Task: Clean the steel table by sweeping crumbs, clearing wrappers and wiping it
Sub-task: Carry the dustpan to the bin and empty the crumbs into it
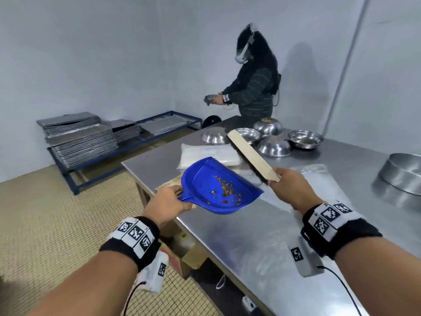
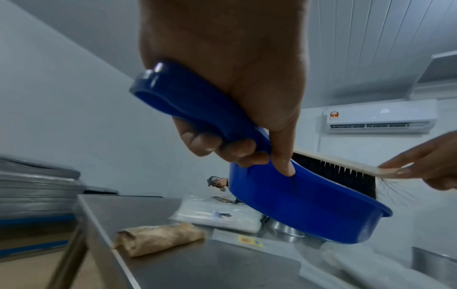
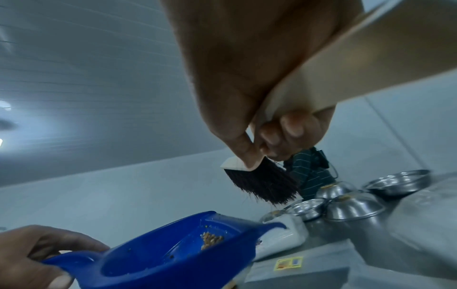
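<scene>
My left hand (image 1: 167, 202) grips the handle of a blue dustpan (image 1: 218, 185), held in the air above the near left corner of the steel table (image 1: 262, 236). Brown crumbs (image 1: 227, 190) lie in the pan; the right wrist view shows the crumbs (image 3: 211, 239) too. The left hand's fingers (image 2: 222, 146) curl round the dustpan (image 2: 296, 207) handle. My right hand (image 1: 291, 188) grips the wooden handle of a black-bristled brush (image 1: 248, 156), lifted beside the pan. The brush (image 3: 262, 181) hangs above the dustpan (image 3: 160, 258). A brown paper wrapper (image 2: 158, 241) lies at the table's left edge.
Several steel bowls (image 1: 273, 145) stand at the far end, a white plastic packet (image 1: 209, 156) lies behind the pan, a clear plastic bag (image 1: 319, 179) is under my right hand. A large steel pan (image 1: 403, 172) sits right. Another person (image 1: 255, 87) stands beyond. Stacked trays (image 1: 79, 137) rest on a low rack.
</scene>
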Motion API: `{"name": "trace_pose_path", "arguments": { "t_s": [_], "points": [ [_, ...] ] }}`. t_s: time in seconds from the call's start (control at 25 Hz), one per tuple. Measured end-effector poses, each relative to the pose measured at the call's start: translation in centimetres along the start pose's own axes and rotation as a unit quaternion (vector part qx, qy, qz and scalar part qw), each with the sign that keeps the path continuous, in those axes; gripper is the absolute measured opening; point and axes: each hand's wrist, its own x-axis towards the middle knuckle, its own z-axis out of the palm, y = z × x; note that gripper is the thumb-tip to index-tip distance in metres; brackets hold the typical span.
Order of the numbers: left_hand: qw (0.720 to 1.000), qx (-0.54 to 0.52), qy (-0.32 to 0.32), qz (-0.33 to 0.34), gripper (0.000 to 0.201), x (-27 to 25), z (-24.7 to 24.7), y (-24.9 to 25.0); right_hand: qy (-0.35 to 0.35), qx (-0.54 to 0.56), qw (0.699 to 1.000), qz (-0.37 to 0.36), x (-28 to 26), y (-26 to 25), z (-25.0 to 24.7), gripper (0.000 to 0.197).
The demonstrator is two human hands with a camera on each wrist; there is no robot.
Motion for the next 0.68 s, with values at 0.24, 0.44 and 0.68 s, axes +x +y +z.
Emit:
{"name": "trace_pose_path", "arguments": {
  "t_s": [0.24,0.44,0.68],
  "points": [
    [0.994,-0.099,-0.031,0.018,0.058,6.0,7.2,7.0,0.075,0.049,0.992,0.087,1.1,8.2,-4.8,0.041],
    [0.988,-0.122,-0.072,0.059,0.064,8.6,13.6,13.9,0.143,0.052,0.971,0.186,-1.2,14.9,-9.0,0.041],
    [0.971,-0.13,-0.156,0.128,0.07,10.8,21.3,21.4,0.217,0.049,0.931,0.289,-5.1,20.1,-12.5,0.041]
  ]
}}
